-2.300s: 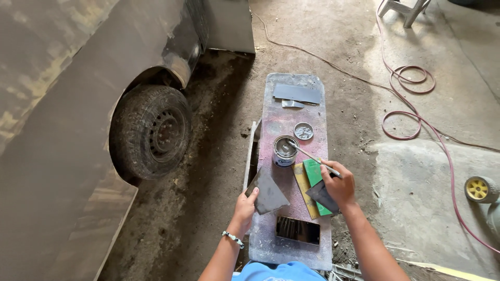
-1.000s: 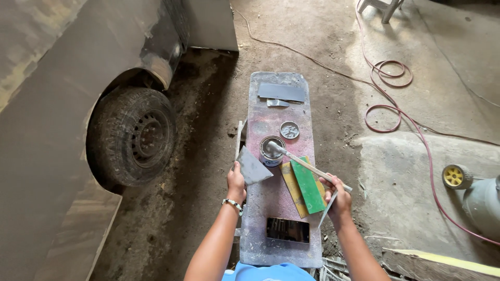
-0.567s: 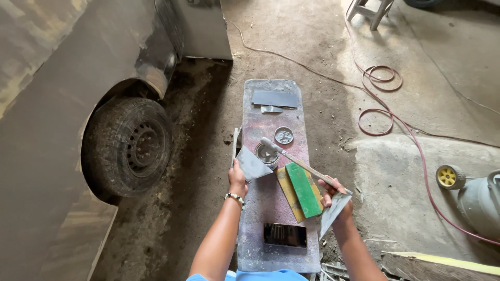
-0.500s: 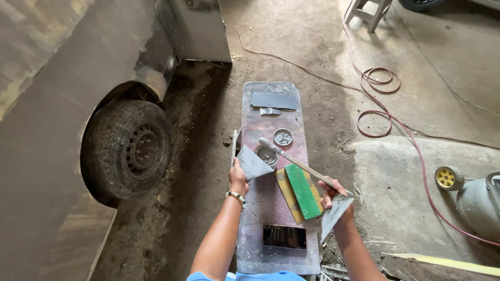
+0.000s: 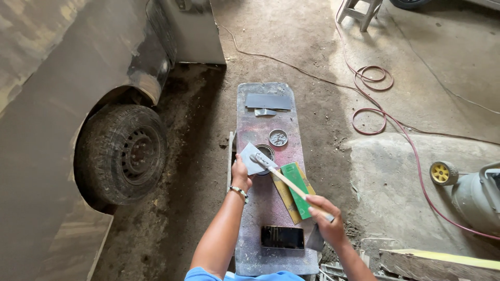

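Fingers of left hand pinch a grey card beside the tin; right hand apparently grips a stick.

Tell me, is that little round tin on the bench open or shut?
Open: the tin has no lid on; its round lid lies apart beside it.

Bare forearms; beaded bracelet on left wrist; blue shirt.
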